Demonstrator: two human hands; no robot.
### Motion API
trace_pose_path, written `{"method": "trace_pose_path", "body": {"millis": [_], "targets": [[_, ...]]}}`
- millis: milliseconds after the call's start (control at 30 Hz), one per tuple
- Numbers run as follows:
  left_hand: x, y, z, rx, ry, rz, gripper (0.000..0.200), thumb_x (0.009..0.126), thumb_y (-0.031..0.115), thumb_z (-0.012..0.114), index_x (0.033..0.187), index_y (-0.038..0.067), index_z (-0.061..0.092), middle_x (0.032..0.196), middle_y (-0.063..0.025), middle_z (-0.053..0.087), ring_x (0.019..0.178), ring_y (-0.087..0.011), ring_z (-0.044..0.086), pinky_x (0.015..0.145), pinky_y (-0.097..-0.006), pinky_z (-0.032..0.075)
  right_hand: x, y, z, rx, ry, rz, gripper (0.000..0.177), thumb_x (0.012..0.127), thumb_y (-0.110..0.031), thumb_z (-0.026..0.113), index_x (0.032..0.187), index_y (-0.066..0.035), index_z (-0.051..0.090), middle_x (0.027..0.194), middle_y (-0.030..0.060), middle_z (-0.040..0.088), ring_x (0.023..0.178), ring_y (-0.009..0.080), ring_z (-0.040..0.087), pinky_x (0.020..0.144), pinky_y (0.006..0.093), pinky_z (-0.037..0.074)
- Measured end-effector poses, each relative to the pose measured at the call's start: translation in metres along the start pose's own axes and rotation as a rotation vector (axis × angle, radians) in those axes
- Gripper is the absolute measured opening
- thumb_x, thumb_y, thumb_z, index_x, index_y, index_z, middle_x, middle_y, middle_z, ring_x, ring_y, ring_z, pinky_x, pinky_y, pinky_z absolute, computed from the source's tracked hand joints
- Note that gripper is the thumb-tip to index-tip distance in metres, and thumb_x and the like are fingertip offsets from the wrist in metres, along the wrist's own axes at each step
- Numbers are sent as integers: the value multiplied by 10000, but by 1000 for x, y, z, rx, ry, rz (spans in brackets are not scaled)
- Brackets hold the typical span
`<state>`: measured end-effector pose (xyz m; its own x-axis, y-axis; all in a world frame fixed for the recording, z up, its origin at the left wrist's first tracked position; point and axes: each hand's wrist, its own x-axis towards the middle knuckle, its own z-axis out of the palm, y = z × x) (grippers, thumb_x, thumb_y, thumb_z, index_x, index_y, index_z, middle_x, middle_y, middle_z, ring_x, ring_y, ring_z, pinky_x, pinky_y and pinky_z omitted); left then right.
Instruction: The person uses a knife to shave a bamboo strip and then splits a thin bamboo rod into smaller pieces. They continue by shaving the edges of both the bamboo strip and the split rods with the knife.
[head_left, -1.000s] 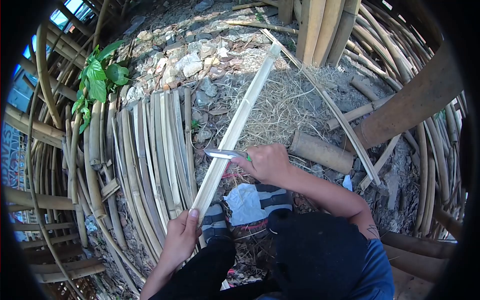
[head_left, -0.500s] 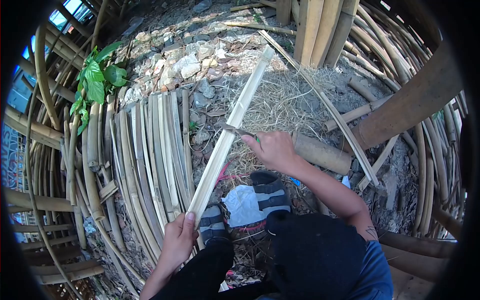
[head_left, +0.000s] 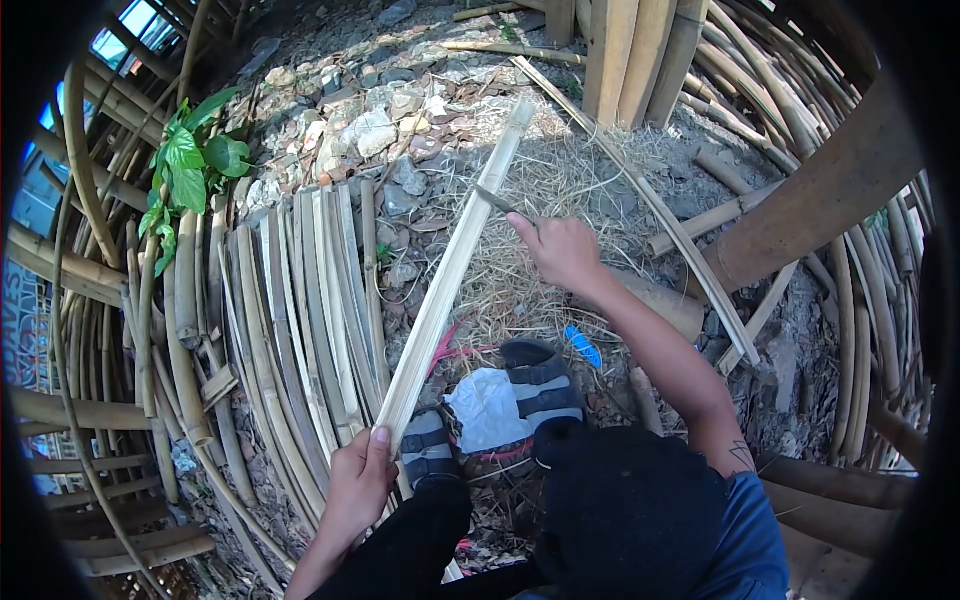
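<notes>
A pale split bamboo strip (head_left: 446, 283) slants from my lap area up and away to the right. Its near end is gripped by my left hand (head_left: 362, 474), the thumb lying on top. In my right hand (head_left: 562, 252) is a knife (head_left: 495, 200), its dark blade lying across the upper part of the strip and touching it. The knife's handle is mostly hidden by my fingers.
Several split bamboo strips (head_left: 310, 310) lie side by side at left. A thick bamboo pole (head_left: 810, 205) leans at right, near a short bamboo piece (head_left: 655, 303). Shavings (head_left: 545, 185) cover the ground ahead. White plastic (head_left: 487, 408) lies between my sandals (head_left: 545, 385).
My right hand has moved the knife farther up the bamboo strip, away from me. The strip's far end has shifted slightly left. A blue object near my right forearm is now more exposed.
</notes>
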<state>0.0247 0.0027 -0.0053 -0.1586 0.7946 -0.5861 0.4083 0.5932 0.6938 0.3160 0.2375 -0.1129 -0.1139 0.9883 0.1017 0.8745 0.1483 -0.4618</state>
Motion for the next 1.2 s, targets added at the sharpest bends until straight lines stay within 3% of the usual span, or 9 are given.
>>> {"method": "trace_pose_path", "body": {"millis": [100, 233, 333, 500, 533, 733, 800, 1200], "targets": [[0, -2, -1, -18, -15, 2, 424, 1091, 391, 420, 886, 39, 538, 591, 26, 446, 454, -66, 415, 417, -237, 332, 8, 9, -17, 20, 69, 52, 757, 1026, -586, 377, 746, 35, 707, 615, 259, 626, 625, 432, 661, 624, 532, 511], [0, 0, -1, -73, -33, -8, 428, 1090, 394, 424, 867, 43, 528, 587, 26, 443, 454, -68, 415, 413, -244, 327, 5, 3, -24, 61, 13, 84, 728, 1028, -562, 399, 769, 39, 715, 625, 268, 624, 648, 435, 667, 645, 531, 509], [3, -8, -2, -109, -27, 21, 442, 1087, 412, 423, 863, 46, 528, 579, 20, 444, 449, -67, 401, 406, -250, 316, -6, -5, -16, 168, 63, 62, 700, 1023, -546, 432, 747, 35, 708, 596, 252, 612, 594, 425, 650, 602, 516, 503], [3, -9, -4, -56, -17, 0, 457, 1089, 429, 405, 879, 46, 540, 583, 14, 452, 446, -68, 392, 405, -247, 307, -54, -44, -8, 155, 29, -342, 678, 1015, -538, 464, 639, -9, 662, 516, 199, 572, 470, 385, 597, 505, 488, 482], [3, -8, -4, -54, -18, 0, 457, 1089, 429, 405, 879, 46, 540, 583, 14, 452, 446, -68, 392, 405, -247, 307, -53, -44, -8, 155, 29, -340, 678, 1015, -538, 464, 639, -9, 662, 516, 199, 572, 470, 385, 597, 505, 488, 482], [-2, -3, -5, -39, -51, 0, 450, 1089, 416, 413, 881, 39, 544, 585, 12, 455, 452, -65, 402, 406, -246, 309, -15, -15, -16, 42, 57, -185, 674, 1017, -539, 460, 639, -19, 660, 530, 204, 582, 519, 396, 624, 524, 492, 491], [-6, 1, -4, -34, -61, -48, 437, 1090, 396, 422, 877, 34, 544, 588, 16, 450, 461, -62, 406, 412, -243, 310, -4, -3, -21, -21, 75, -69, 748, 1021, -595, 383, 666, -15, 696, 568, 211, 624, 554, 386, 660, 541, 505, 517], [-5, -4, -1, -12, -50, -21, 425, 1091, 366, 439, 867, 19, 542, 599, 29, 438, 474, -65, 417, 438, -246, 342, 26, 34, -30, -152, -48, 105, 808, 1015, -642, 323, 698, 0, 697, 660, 242, 651, 704, 419, 682, 675, 534, 521]]}}
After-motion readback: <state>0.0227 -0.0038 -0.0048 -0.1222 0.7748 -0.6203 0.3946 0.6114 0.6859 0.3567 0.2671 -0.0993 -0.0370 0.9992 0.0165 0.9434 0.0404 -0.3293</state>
